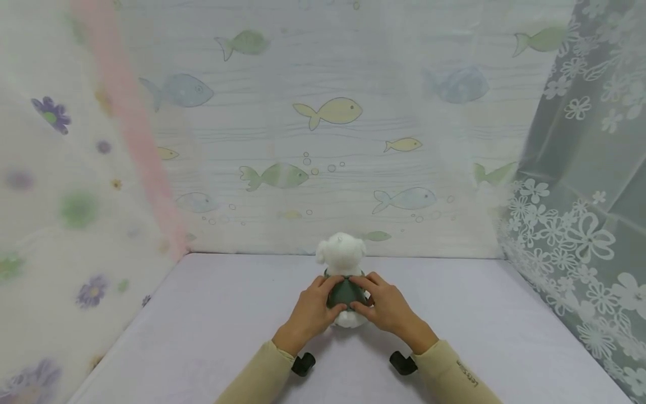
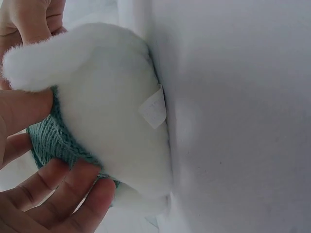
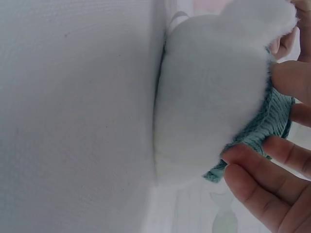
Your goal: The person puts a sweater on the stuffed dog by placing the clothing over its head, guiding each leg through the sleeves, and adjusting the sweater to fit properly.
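A white plush toy (image 1: pixel 343 251) with floppy ears sits upright on the table, dressed in a green knitted garment (image 1: pixel 346 294). My left hand (image 1: pixel 312 307) grips the garment at the toy's left side, thumb low and fingers above. From the other side my right hand (image 1: pixel 390 306) holds it the same way. In the left wrist view, the fingers (image 2: pixel 80 182) pinch the garment's hem, and a white tag (image 2: pixel 153 108) sticks out near the toy's base. The right wrist view shows the fingers (image 3: pixel 262 182) on the hem beside the white fur (image 3: pixel 209 97).
The table (image 1: pixel 227 314) has a white cover. Behind it hangs a fish-print curtain (image 1: pixel 333 151); a flowered curtain (image 1: pixel 91 224) is at left and a lace-patterned one (image 1: pixel 585 235) at right. Black wrist-worn pieces (image 1: pixel 303 365) show below the sleeves.
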`<move>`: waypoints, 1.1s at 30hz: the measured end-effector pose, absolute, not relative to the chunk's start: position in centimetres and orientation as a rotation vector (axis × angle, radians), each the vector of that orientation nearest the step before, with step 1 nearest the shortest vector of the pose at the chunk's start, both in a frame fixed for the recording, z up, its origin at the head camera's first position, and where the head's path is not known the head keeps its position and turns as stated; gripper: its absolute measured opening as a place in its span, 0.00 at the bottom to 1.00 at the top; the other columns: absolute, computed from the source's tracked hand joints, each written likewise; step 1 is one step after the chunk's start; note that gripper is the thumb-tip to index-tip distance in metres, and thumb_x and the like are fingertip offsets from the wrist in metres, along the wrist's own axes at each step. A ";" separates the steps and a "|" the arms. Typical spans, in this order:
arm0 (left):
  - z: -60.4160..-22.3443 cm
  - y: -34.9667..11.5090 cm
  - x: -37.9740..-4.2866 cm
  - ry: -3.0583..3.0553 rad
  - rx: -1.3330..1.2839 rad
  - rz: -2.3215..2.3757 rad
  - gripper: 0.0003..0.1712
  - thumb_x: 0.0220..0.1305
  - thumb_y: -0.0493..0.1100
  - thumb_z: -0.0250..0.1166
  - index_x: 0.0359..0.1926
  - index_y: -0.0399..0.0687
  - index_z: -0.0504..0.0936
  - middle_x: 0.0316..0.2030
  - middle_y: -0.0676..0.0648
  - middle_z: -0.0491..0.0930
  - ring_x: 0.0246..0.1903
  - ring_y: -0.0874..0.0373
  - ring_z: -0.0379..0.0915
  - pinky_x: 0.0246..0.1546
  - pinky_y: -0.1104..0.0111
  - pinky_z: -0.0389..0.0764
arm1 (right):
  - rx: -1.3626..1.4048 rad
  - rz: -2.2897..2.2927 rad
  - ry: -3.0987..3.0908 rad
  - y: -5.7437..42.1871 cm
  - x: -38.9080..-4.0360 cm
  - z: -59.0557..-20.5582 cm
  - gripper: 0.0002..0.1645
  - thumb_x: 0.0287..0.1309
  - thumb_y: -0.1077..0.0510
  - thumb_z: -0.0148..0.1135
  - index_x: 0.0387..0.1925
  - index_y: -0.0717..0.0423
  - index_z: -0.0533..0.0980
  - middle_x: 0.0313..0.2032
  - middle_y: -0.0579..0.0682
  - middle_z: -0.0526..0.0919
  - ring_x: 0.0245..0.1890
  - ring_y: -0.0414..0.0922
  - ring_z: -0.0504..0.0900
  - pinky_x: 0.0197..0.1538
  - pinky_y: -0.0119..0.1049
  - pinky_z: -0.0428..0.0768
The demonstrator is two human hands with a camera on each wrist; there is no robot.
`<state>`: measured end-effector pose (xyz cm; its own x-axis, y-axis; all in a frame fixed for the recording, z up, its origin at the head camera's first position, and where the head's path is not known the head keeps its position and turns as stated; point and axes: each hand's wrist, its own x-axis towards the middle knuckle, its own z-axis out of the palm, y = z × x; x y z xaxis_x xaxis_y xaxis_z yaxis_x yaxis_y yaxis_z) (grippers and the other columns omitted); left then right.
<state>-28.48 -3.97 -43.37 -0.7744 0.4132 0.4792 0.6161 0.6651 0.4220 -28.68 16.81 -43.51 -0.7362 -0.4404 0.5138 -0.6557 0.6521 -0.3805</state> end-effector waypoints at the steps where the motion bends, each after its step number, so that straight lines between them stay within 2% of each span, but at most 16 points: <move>1: -43.4 -4.0 -28.5 -2.543 -0.812 -0.814 0.35 0.55 0.47 0.72 0.62 0.49 0.70 0.46 0.42 0.74 0.40 0.50 0.78 0.37 0.62 0.80 | 0.864 0.795 -2.506 16.8 -28.7 -43.5 0.33 0.54 0.52 0.70 0.60 0.54 0.72 0.43 0.49 0.74 0.26 0.39 0.80 0.28 0.26 0.76; 9: -43.4 -3.9 -28.6 -2.572 -0.792 -0.762 0.39 0.56 0.48 0.71 0.67 0.51 0.66 0.50 0.41 0.74 0.43 0.48 0.78 0.39 0.54 0.79 | 0.837 0.831 -2.589 16.9 -28.6 -43.2 0.41 0.55 0.51 0.69 0.68 0.54 0.64 0.43 0.51 0.72 0.28 0.38 0.78 0.29 0.27 0.76; 12: -43.4 -3.8 -28.5 -2.582 -0.794 -0.770 0.39 0.56 0.48 0.71 0.67 0.51 0.66 0.50 0.41 0.74 0.42 0.49 0.78 0.38 0.56 0.79 | 0.823 0.837 -2.622 16.9 -28.5 -43.2 0.43 0.57 0.49 0.68 0.70 0.54 0.61 0.43 0.51 0.71 0.28 0.39 0.77 0.29 0.28 0.76; 16: -43.4 -3.9 -28.4 -2.549 -0.771 -0.821 0.35 0.55 0.47 0.72 0.62 0.47 0.70 0.43 0.44 0.74 0.34 0.54 0.76 0.33 0.65 0.78 | 0.816 0.852 -2.622 17.0 -28.4 -43.4 0.43 0.57 0.49 0.67 0.70 0.53 0.61 0.43 0.50 0.72 0.28 0.39 0.76 0.30 0.28 0.75; 19: -43.3 -4.1 -28.6 -2.502 -0.718 -0.893 0.29 0.56 0.45 0.72 0.56 0.43 0.72 0.37 0.46 0.73 0.31 0.55 0.73 0.31 0.68 0.75 | 0.780 0.909 -2.550 16.9 -28.5 -43.4 0.40 0.56 0.53 0.69 0.67 0.56 0.64 0.42 0.49 0.74 0.28 0.39 0.77 0.31 0.31 0.77; 21: -43.2 -4.2 -28.6 -2.500 -0.679 -0.941 0.27 0.57 0.44 0.71 0.54 0.41 0.72 0.35 0.46 0.74 0.33 0.55 0.74 0.32 0.67 0.76 | 0.732 0.959 -2.486 16.7 -28.5 -43.4 0.35 0.55 0.56 0.69 0.62 0.58 0.68 0.39 0.49 0.76 0.27 0.40 0.77 0.31 0.33 0.78; 23: -43.1 -4.2 -28.5 -2.541 -0.650 -0.993 0.29 0.58 0.45 0.70 0.56 0.41 0.70 0.35 0.47 0.75 0.34 0.54 0.75 0.33 0.65 0.76 | 0.683 0.990 -2.439 16.4 -28.4 -43.4 0.26 0.54 0.59 0.69 0.55 0.59 0.72 0.38 0.49 0.77 0.26 0.40 0.78 0.31 0.33 0.79; 26: -42.9 -4.2 -28.4 -2.615 -0.623 -1.036 0.32 0.59 0.47 0.68 0.60 0.41 0.67 0.35 0.46 0.77 0.34 0.53 0.76 0.33 0.63 0.76 | 0.613 0.976 -2.448 15.9 -28.1 -43.3 0.17 0.54 0.57 0.70 0.45 0.57 0.75 0.35 0.47 0.78 0.26 0.40 0.77 0.29 0.31 0.76; 29: -43.1 -4.2 -28.4 -2.639 -0.619 -1.050 0.33 0.60 0.48 0.68 0.61 0.42 0.65 0.38 0.44 0.79 0.36 0.52 0.78 0.35 0.61 0.77 | 0.552 0.919 -2.522 15.6 -27.9 -43.4 0.17 0.54 0.51 0.70 0.41 0.53 0.75 0.34 0.44 0.79 0.28 0.40 0.77 0.30 0.31 0.75; 33: -43.4 -4.2 -28.5 -2.626 -0.644 -1.082 0.31 0.61 0.47 0.67 0.60 0.43 0.64 0.40 0.41 0.81 0.39 0.52 0.79 0.38 0.60 0.79 | 0.506 0.889 -2.608 15.5 -27.8 -43.6 0.24 0.52 0.44 0.70 0.45 0.51 0.73 0.36 0.44 0.80 0.33 0.41 0.79 0.33 0.35 0.76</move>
